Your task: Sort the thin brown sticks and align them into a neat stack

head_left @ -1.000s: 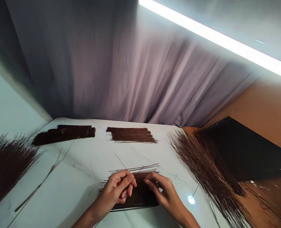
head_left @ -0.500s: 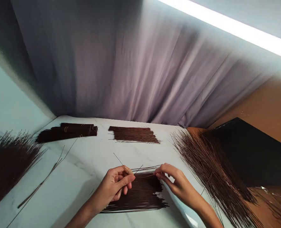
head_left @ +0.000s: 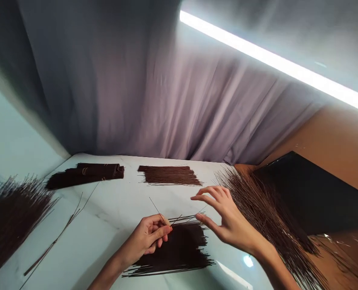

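My left hand (head_left: 155, 235) is closed, thumb against forefinger, in a pinch on a thin dark brown stick (head_left: 156, 206) whose end sticks up past the fingers. Below it lies a flat layer of thin brown sticks (head_left: 182, 247), side by side, with uneven ends at the right. A few sticks stand apart along its far edge. My right hand (head_left: 227, 219) hovers above the right end of this layer, fingers spread, holding nothing that I can see.
Farther back on the white table (head_left: 130, 193) lie a smaller flat layer of sticks (head_left: 170, 175) and a dark tied bundle (head_left: 91, 174). Loose sticks (head_left: 58, 237) rest at left. Big stick piles flank both sides, left (head_left: 12, 225) and right (head_left: 272, 217), the latter beside a black panel (head_left: 315, 193).
My right hand has opened from a pinch at the layer's far right edge and risen slightly to the right. The left hand keeps its pinch. The view has tilted slightly upward.
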Demonstrator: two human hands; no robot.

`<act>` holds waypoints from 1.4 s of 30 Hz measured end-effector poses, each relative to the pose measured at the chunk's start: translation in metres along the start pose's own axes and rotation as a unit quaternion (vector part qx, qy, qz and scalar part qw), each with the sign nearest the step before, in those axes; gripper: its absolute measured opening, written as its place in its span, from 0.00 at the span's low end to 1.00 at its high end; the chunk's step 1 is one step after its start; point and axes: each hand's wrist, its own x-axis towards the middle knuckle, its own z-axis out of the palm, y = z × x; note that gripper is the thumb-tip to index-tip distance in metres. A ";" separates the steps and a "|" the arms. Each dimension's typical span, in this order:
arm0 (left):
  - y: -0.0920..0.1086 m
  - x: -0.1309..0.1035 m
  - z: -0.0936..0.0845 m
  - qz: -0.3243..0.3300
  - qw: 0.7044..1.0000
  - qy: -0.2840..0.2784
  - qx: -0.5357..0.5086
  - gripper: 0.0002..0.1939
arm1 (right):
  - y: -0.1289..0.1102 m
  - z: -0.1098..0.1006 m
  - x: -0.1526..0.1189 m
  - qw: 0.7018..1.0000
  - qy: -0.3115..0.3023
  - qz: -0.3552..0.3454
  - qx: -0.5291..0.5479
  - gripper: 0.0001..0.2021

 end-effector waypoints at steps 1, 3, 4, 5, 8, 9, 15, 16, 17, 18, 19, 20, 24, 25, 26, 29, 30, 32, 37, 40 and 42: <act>0.000 0.000 0.001 -0.002 1.000 0.002 0.004 0.19 | -0.011 0.001 0.006 1.000 -0.003 -0.019 -0.007 0.18; -0.001 0.000 0.004 -0.001 1.000 0.012 0.017 0.19 | -0.031 0.011 0.023 0.995 -0.032 -0.090 -0.040 0.24; -0.002 0.000 0.006 0.003 1.000 0.019 0.025 0.20 | -0.037 0.019 0.032 0.987 -0.045 -0.134 -0.072 0.25; -0.003 0.000 0.006 0.008 0.999 0.025 0.032 0.20 | -0.040 0.028 0.040 0.977 -0.048 -0.176 -0.112 0.25; -0.006 0.001 0.006 0.025 0.998 0.039 0.050 0.20 | -0.034 0.050 0.055 0.945 -0.011 -0.234 -0.228 0.18; -0.007 0.001 0.005 0.025 0.997 0.044 0.056 0.19 | -0.028 0.054 0.056 0.940 0.001 -0.231 -0.249 0.15; -0.013 0.008 -0.001 0.028 0.996 0.062 0.054 0.19 | 0.010 0.061 0.029 0.961 0.029 -0.164 -0.222 0.04; -0.014 0.009 -0.001 0.034 0.996 0.065 0.048 0.20 | 0.014 0.065 0.025 0.964 0.037 -0.154 -0.212 0.05; -0.014 0.010 -0.001 0.039 0.996 0.067 0.044 0.21 | 0.016 0.070 0.021 0.967 0.045 -0.144 -0.204 0.06; -0.015 0.011 -0.001 0.043 0.996 0.069 0.042 0.21 | 0.018 0.074 0.019 0.969 0.052 -0.134 -0.200 0.07; -0.016 0.011 -0.001 0.046 0.996 0.069 0.041 0.21 | 0.019 0.078 0.018 0.971 0.057 -0.125 -0.196 0.07; -0.017 0.011 -0.001 0.047 0.996 0.068 0.041 0.21 | 0.019 0.081 0.017 0.973 0.063 -0.118 -0.190 0.09; -0.018 0.009 -0.002 0.049 0.996 0.066 0.047 0.21 | 0.012 0.076 0.008 0.982 0.113 -0.058 -0.138 0.17; -0.018 0.009 -0.002 0.053 0.995 0.069 0.052 0.22 | 0.008 0.075 0.001 0.984 0.152 -0.013 -0.096 0.17; -0.018 0.009 -0.003 0.057 0.994 0.073 0.059 0.22 | 0.001 0.075 -0.007 0.978 0.198 0.048 -0.040 0.16; -0.019 0.009 -0.001 0.069 0.991 0.082 0.075 0.21 | -0.026 0.090 -0.034 0.912 0.287 0.243 0.161 0.12; -0.020 0.008 0.001 0.071 0.991 0.082 0.076 0.21 | -0.036 0.100 -0.041 0.888 0.285 0.286 0.220 0.13; -0.020 0.007 0.005 0.074 0.991 0.080 0.076 0.20 | -0.054 0.119 -0.048 0.850 0.257 0.333 0.316 0.17; -0.013 -0.002 0.016 0.090 0.989 0.071 0.097 0.18 | -0.065 0.127 -0.030 0.798 0.216 0.362 0.430 0.21; -0.008 -0.005 0.019 0.096 0.986 0.065 0.119 0.18 | -0.055 0.116 -0.019 0.779 0.216 0.357 0.468 0.23; -0.008 -0.004 0.019 0.100 0.985 0.068 0.126 0.18 | -0.052 0.117 -0.018 0.761 0.224 0.358 0.493 0.25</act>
